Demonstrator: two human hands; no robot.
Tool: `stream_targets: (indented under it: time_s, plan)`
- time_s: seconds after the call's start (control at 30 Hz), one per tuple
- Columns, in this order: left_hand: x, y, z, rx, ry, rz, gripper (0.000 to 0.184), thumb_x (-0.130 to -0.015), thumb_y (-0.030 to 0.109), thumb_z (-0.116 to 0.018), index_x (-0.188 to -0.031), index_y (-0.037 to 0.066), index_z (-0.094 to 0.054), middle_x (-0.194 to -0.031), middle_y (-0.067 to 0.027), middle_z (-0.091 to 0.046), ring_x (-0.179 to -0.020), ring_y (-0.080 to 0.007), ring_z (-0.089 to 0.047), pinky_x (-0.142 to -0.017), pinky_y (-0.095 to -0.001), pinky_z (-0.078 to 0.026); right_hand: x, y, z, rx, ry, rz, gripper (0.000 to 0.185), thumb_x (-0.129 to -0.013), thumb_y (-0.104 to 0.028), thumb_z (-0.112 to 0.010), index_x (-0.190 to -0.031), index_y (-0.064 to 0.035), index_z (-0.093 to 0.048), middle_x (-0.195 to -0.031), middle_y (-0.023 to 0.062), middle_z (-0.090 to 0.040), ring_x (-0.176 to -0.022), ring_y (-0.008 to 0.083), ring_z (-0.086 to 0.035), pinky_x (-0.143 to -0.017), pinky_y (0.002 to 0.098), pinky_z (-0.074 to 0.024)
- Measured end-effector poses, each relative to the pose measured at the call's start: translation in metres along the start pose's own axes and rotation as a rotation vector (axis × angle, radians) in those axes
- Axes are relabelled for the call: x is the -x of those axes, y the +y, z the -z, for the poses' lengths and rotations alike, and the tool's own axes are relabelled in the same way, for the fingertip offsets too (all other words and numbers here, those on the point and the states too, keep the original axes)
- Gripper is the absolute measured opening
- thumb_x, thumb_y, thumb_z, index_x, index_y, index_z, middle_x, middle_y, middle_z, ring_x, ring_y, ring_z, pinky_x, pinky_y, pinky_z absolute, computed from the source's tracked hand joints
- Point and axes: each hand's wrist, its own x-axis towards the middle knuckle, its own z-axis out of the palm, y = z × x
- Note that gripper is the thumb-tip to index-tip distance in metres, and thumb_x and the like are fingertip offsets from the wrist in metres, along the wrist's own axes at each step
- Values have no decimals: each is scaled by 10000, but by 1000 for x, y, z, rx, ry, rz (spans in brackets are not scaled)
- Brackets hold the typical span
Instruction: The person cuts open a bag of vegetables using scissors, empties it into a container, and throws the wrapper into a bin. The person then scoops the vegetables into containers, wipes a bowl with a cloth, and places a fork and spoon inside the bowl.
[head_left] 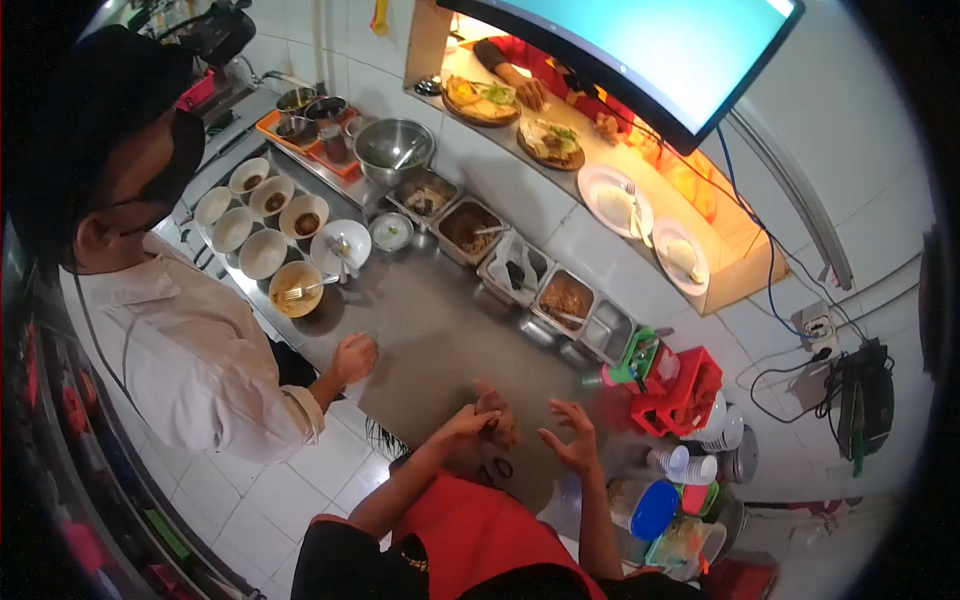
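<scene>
My left hand (466,424) is over the near edge of the steel counter (440,318), its fingers drawn together. A brownish-pink shape (497,412) shows at its fingertips; whether this is something held or a reflection in the steel, I cannot tell. To the right, my right hand (572,436) is raised above the counter with its fingers apart and nothing in it. Dark markings (495,468) show on the counter just below my left hand.
A co-worker (190,330) stands at left, a closed hand (354,358) by the counter edge. Several bowls (262,254) stand near them. Steel food pans (566,300) line the wall below a pass shelf with plates (614,200). Red baskets (678,390) and a blue lid (655,509) are at right.
</scene>
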Motion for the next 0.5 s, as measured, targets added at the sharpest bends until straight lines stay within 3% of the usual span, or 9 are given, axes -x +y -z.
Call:
stream_targets:
  time_s: [0.03,0.13,0.2,0.3,0.37,0.43,0.5]
  plan:
    - [-6,-5,0,1,-4,17,332,-943,266,-627,-1136,-3,-606,-990,-69,-661,-908,-177,-641,-788,-354,-536,-2,-7,-2,-1,6,-16,464,-739,-170,-825,-1164,-63,-674,-1144,104,-649,-1065,230,-629,-915,383,-511]
    - [-22,-3,-20,-253,-69,84,313,-957,257,-607,-1142,4,-607,-1005,-53,-655,-901,-167,-642,-797,-324,-529,-2,-11,-14,158,42,239,438,-781,-125,-772,-1203,-104,-655,-1247,132,-605,-1106,277,-600,-963,410,-464]
    - [-15,7,-44,-199,-147,139,309,-957,260,-611,-1146,15,-609,-1039,-55,-652,-924,-167,-645,-829,-326,-532,-1,22,-23,110,-182,152,421,-745,-112,-766,-1158,-100,-690,-1206,125,-630,-1114,292,-596,-948,412,-465]
    - [-14,11,-41,-5,-342,107,382,-958,296,-612,-1228,30,-567,-1116,-71,-630,-973,-183,-639,-840,-345,-542,1,56,-16,85,-167,234,401,-741,-61,-716,-1137,-121,-706,-1182,116,-639,-1094,297,-594,-933,393,-469]
    - [-9,14,-40,18,-178,208,529,-956,370,-605,-1335,24,-479,-1247,-121,-568,-1035,-240,-626,-890,-386,-530,5,45,2,91,-110,55,357,-725,-40,-705,-1071,-125,-732,-1135,102,-653,-1057,293,-605,-924,385,-474]
    - [-17,12,-27,-56,-177,197,607,-977,396,-558,-1428,30,-381,-1397,-205,-407,-1176,-378,-541,-983,-508,-479,5,62,13,185,10,169,312,-714,-58,-729,-1019,-121,-746,-1097,103,-658,-1021,293,-611,-905,382,-482]
    - [-19,10,-22,-98,-66,220,725,-962,479,-548,-1473,37,-288,-1422,-249,-350,-1208,-436,-502,-1001,-552,-456,6,56,22,14,192,191,263,-701,-73,-746,-962,-102,-748,-1089,113,-658,-1010,293,-613,-890,381,-487]
